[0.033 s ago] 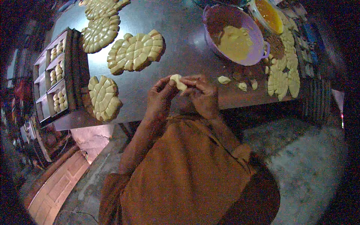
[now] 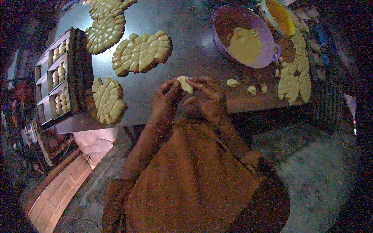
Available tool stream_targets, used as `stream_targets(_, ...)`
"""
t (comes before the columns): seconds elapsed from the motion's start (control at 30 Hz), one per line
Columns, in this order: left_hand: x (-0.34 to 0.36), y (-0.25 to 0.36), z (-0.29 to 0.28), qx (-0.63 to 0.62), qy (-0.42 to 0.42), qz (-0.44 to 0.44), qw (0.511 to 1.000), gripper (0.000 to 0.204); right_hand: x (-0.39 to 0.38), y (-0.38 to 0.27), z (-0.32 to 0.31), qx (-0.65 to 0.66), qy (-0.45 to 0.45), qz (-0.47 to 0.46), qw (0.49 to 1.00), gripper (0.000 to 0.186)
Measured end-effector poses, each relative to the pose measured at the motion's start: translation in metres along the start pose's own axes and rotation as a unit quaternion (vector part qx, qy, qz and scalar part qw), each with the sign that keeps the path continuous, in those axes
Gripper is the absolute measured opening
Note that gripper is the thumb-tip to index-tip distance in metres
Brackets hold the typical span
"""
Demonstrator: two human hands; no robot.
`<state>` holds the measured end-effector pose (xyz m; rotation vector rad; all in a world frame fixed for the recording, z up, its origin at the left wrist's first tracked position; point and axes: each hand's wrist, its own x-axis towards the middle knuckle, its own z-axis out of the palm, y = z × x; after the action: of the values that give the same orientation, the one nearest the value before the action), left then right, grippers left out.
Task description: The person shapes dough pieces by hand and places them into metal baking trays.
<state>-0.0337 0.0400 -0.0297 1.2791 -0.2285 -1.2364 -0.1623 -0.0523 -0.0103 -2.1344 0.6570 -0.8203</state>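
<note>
Between my two hands, above the near edge of the table, is a small pale piece of dough (image 2: 185,84). My left hand (image 2: 166,100) is closed on its left side, thumb and fingers pinching it. The fingers of my right hand (image 2: 212,100) press on the dough from the right, while its thumb points left, below the dough and apart from it. To the right of my right hand, small pale lumps (image 2: 233,82) lie on the table. Beyond them stands a purple basin (image 2: 268,48) with a soft yellowish mass (image 2: 244,46) inside.
Scored, rounded slabs of dough (image 2: 142,53) lie on the dark table (image 2: 182,42), another slab (image 2: 106,101) nearer. At left stands a compartmented tray (image 2: 46,97) with dough balls (image 2: 62,103). Far right are a bowl of orange liquid (image 2: 283,20) and flattened dough pieces (image 2: 293,83).
My right thumb has dropped away from the dough, opening a gap below its fingers. The dough between my hands has shifted slightly; my left hand is nearly still.
</note>
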Motion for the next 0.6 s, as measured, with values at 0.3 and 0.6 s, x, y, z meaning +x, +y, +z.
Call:
stream_targets(0.3, -0.017, 0.016, 0.004, 0.049, -0.001, -0.004, 0.999, 0.03, 0.003, 0.011, -0.01, -0.186, -0.094, -0.114, 0.971, 0.031)
stream_targets(0.6, -0.003, -0.019, -0.025, 0.043, 0.03, 0.026, 0.998, 0.031, 0.01, 0.028, -0.008, -0.004, -0.163, 0.077, 0.984, 0.017)
